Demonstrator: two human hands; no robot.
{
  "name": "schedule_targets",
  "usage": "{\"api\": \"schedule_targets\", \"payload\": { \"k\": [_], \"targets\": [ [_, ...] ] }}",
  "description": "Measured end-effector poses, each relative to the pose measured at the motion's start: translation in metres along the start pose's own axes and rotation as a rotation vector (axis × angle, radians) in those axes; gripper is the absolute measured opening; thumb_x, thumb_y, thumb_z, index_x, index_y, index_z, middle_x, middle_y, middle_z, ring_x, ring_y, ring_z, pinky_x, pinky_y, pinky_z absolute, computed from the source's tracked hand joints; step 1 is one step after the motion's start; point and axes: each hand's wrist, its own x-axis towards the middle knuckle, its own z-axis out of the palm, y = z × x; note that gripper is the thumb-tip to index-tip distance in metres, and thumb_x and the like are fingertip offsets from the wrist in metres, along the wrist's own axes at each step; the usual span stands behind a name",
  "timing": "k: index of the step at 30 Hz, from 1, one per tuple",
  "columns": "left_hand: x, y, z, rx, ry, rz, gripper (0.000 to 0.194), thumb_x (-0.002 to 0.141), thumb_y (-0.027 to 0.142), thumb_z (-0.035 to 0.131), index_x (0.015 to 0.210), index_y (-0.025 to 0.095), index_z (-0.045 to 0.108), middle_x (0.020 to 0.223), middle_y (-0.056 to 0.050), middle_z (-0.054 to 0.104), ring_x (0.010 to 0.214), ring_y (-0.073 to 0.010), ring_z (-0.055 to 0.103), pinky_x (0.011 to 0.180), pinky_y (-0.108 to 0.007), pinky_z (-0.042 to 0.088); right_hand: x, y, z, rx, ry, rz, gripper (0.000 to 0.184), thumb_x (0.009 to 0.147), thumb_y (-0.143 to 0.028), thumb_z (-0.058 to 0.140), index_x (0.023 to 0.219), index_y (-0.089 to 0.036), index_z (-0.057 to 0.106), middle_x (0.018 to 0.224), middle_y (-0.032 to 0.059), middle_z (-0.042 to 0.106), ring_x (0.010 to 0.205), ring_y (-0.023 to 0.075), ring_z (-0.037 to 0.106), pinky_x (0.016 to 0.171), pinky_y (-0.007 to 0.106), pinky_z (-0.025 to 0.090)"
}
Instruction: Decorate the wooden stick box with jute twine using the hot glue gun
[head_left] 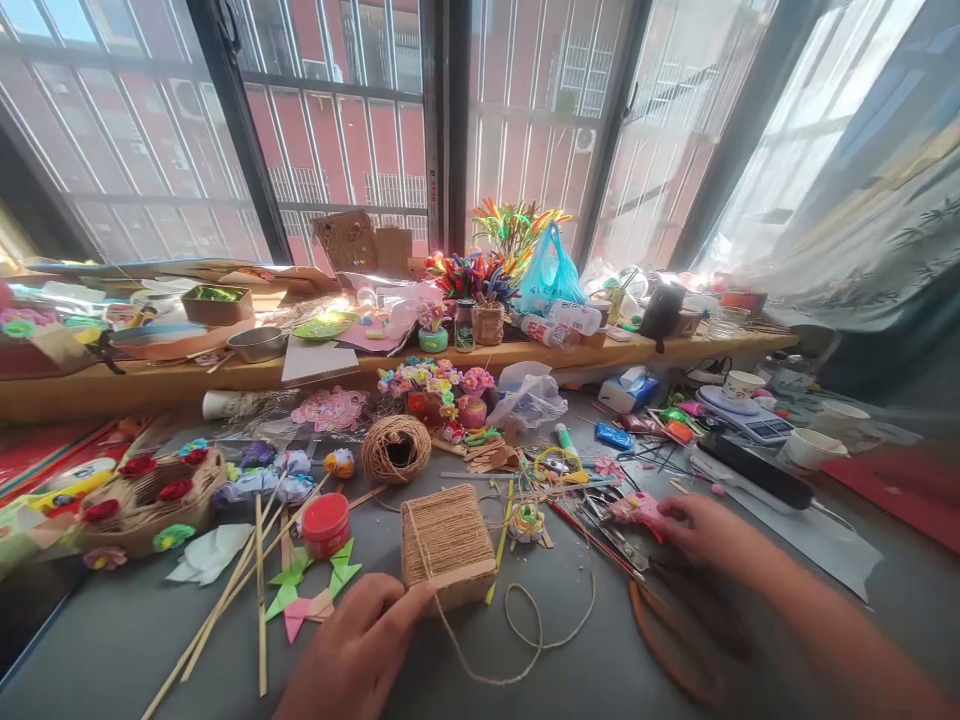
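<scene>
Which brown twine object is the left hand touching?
The boxy, brown twine-wrapped block: the left hand touches its near edge. The round brown twine ball behind it is untouched.

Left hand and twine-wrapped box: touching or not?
Touching. The head view shows the left hand meeting the near left corner of the twine-wrapped box, no gap between them.

Bright daylight through barred windows (360, 140), hazy glare upper right, dimmer tabletop (600, 655), stretched, softened edges
</scene>
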Motion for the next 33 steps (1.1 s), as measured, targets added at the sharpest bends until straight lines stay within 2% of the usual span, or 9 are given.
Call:
{"api": "schedule_targets", "payload": {
  "k": [3,5,8,10,13,17,20,25,33],
  "targets": [
    [0.0,0.003,0.0,-0.005,-0.001,-0.017,0.043,0.105,0.008,0.052,0.141,0.028,0.062,0.1,-0.004,0.069,0.088,-0.0149,0.071,0.082,-0.021,0.059,-0.033,-0.038,0.021,0.004,0.013,-0.151,0.022,0.082,-0.047,0.076,0.079,-0.025,0.074,0.092,0.0173,0.077,0.092,0.0406,0.073,0.078,0.048,0.055],
    [0.001,0.005,0.0,-0.01,0.007,-0.019,0.042,0.105,0.008,0.052,0.14,0.028,0.063,0.099,-0.003,0.069,0.086,-0.0151,0.071,0.08,-0.021,0.059,-0.072,-0.072,0.05,0.087,-0.001,-0.401,0.016,0.097,-0.037,0.063,0.102,-0.029,0.076,0.11,0.0142,0.079,0.106,0.0374,0.073,0.093,0.049,0.057],
    [0.002,0.007,0.0,-0.015,0.018,-0.007,0.041,0.105,0.008,0.05,0.139,0.028,0.063,0.097,-0.003,0.07,0.085,-0.0154,0.071,0.079,-0.022,0.06,-0.131,-0.123,0.105,0.218,-0.182,-0.817,0.026,0.089,-0.025,0.074,0.114,-0.029,0.072,0.105,0.0086,0.081,0.093,0.0308,0.077,0.081,0.04,0.064],
    [0.003,0.007,0.0,-0.003,0.03,-0.005,0.039,0.108,0.011,0.049,0.139,0.028,0.063,0.096,-0.003,0.071,0.084,-0.0154,0.071,0.077,-0.022,0.06,-0.155,-0.148,0.139,0.232,-0.203,-0.902,0.04,0.078,-0.022,0.081,0.115,-0.024,0.068,0.103,0.0084,0.08,0.087,0.0295,0.077,0.077,0.038,0.064],
    [0.003,0.006,0.001,0.027,0.053,-0.002,0.035,0.111,0.018,0.048,0.14,0.029,0.064,0.094,-0.003,0.072,0.082,-0.0157,0.072,0.074,-0.022,0.061,-0.165,-0.167,0.17,0.278,-0.147,-0.822,0.047,0.08,-0.013,0.071,0.126,-0.022,0.062,0.105,0.0094,0.08,0.091,0.029,0.078,0.081,0.038,0.063],
    [0.007,0.009,0.001,0.023,0.085,0.002,0.031,0.113,0.023,0.046,0.138,0.028,0.064,0.093,-0.002,0.073,0.08,-0.0152,0.073,0.073,-0.022,0.061,-0.157,-0.171,0.172,0.345,-0.192,-0.748,0.031,0.095,-0.012,0.049,0.12,-0.023,0.062,0.098,0.0069,0.081,0.082,0.0246,0.08,0.073,0.031,0.06],
    [0.011,0.013,0.0,-0.018,0.111,-0.03,0.024,0.114,0.025,0.046,0.128,0.026,0.064,0.091,-0.001,0.075,0.078,-0.0147,0.074,0.071,-0.021,0.061,-0.154,-0.173,0.163,0.335,-0.191,-0.76,0.032,0.099,-0.014,0.041,0.121,-0.022,0.064,0.099,0.0087,0.082,0.081,0.0239,0.08,0.072,0.03,0.061],
    [0.011,0.017,0.002,-0.04,0.128,-0.145,0.013,0.112,0.031,0.051,0.117,0.027,0.062,0.089,-0.001,0.076,0.075,-0.0167,0.075,0.066,-0.024,0.061,-0.157,-0.173,0.165,0.328,-0.131,-0.764,0.038,0.1,-0.019,0.042,0.13,-0.018,0.066,0.091,0.0101,0.082,0.071,0.0241,0.079,0.072,0.03,0.064],
    [0.01,0.017,0.002,-0.127,0.059,-0.289,0.01,0.101,0.022,0.064,0.109,0.027,0.067,0.086,0.001,0.075,0.073,-0.0179,0.074,0.067,-0.026,0.061,-0.154,-0.165,0.174,0.314,-0.015,-0.811,0.04,0.105,-0.025,0.041,0.131,-0.018,0.07,0.092,0.0127,0.084,0.067,0.0244,0.078,0.076,0.033,0.067]
  ]
}}
